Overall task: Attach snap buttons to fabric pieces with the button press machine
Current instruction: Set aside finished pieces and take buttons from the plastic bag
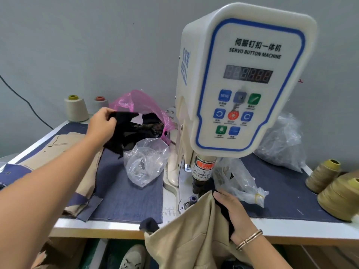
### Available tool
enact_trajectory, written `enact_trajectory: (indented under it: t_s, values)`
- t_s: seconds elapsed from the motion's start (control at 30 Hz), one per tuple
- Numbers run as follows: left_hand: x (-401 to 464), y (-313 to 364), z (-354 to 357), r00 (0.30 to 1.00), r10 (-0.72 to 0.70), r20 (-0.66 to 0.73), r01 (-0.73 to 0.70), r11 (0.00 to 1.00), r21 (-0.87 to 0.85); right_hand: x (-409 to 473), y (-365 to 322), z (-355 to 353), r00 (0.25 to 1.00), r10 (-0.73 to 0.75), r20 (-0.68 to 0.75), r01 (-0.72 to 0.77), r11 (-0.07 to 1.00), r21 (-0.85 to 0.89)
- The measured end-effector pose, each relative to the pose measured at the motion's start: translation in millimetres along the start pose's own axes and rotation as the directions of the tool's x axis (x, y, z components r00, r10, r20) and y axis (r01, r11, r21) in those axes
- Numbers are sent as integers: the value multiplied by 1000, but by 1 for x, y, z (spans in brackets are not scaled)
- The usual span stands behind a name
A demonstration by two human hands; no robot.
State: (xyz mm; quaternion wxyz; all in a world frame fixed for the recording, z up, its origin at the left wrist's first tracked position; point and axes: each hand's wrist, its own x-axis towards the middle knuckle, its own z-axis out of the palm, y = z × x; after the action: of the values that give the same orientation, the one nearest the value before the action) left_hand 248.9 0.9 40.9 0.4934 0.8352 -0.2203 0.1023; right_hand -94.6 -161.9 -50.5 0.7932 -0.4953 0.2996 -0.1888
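Crowded tabletop point(124, 193): left hand point(102, 124) fingers pinch black fabric point(126, 131); right hand point(236, 212) grips beige fabric point(192, 233) at its front edge.

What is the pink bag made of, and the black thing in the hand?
The pink bag looks like thin, see-through plastic film: it is crinkly and shiny. The black piece gripped by the left hand looks like soft, matte cloth, since it droops in limp folds; which kind, I cannot tell.

Two bare forearms without sleeves, thin rose-gold bangle point(249, 239) on the right wrist
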Motion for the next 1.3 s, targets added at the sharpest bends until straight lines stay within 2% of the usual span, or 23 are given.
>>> enact_trajectory:
  t_s: [0.17, 0.23, 0.3, 0.37, 0.5, 0.57, 0.63, 0.73, 0.83, 0.87, 0.9, 0.97, 1.0, 1.03, 1.1, 1.17, 1.23, 1.3]
  values:
    - [4, 25, -33, 983, 22, 180, -22, 1000, -2, 0, 1, 0, 1000, -1, -11, 1, 1000, -9]
    - [-4, 36, -41, 940, 6, 342, 6, 999, -35, -1, 0, 1, 1000, -10, -9, 10, 1000, -19]
    - [-19, 47, -45, 842, -12, 540, 67, 994, -82, -2, 0, 2, 1000, -17, 7, 17, 1000, -19]
    - [-39, 58, -48, 737, -16, 675, 92, 993, -77, -2, -1, 2, 1000, -18, 19, 18, 1000, -9]
    - [-74, 65, -31, 532, -51, 845, 89, 996, 4, -4, -2, 4, 1000, -17, 17, 17, 1000, 1]
    - [-87, 58, -20, 482, -99, 871, 125, 991, 44, -6, -2, 5, 1000, -14, 19, 14, 1000, 5]
    - [-94, 47, -14, 490, -135, 861, 211, 977, 33, -6, -2, 5, 1000, -16, 18, 16, 1000, 4]
    - [-90, 37, -15, 602, -187, 777, 414, 904, -104, -7, -3, 6, 999, -13, 35, 14, 1000, -16]
    - [-82, 33, -18, 677, -294, 675, 522, 838, -158, -6, -3, 5, 999, -17, 40, 19, 999, -41]
    - [-80, 30, -19, 675, -341, 654, 563, 811, -158, -5, -3, 5, 999, -19, 34, 20, 998, -53]
    - [-78, 26, -19, 645, -377, 665, 608, 780, -147, -5, -3, 5, 999, -20, 30, 21, 998, -62]
    - [-76, 18, -21, 549, -381, 744, 655, 749, -99, -5, -2, 4, 999, -28, 35, 30, 998, -58]
    - [-76, 16, -22, 529, -355, 771, 643, 760, -91, -5, -2, 4, 999, -38, 35, 39, 998, -43]
    - [-76, 14, -21, 541, -326, 775, 616, 781, -101, -6, -1, 4, 998, -54, 30, 55, 998, -25]
    - [-79, 15, -18, 610, -269, 745, 540, 829, -143, -11, 2, 7, 995, -103, 7, 102, 995, 12]
    - [-85, 19, -15, 690, -215, 691, 395, 912, -111, -18, 4, 12, 982, -190, 15, 190, 982, 10]
    - [-89, 21, -15, 746, -153, 648, 253, 965, -64, -33, 4, 21, 951, -291, 104, 299, 952, -68]
    - [-88, 21, -16, 779, -112, 617, 204, 976, -80, -52, 3, 36, 884, -375, 279, 441, 866, -235]
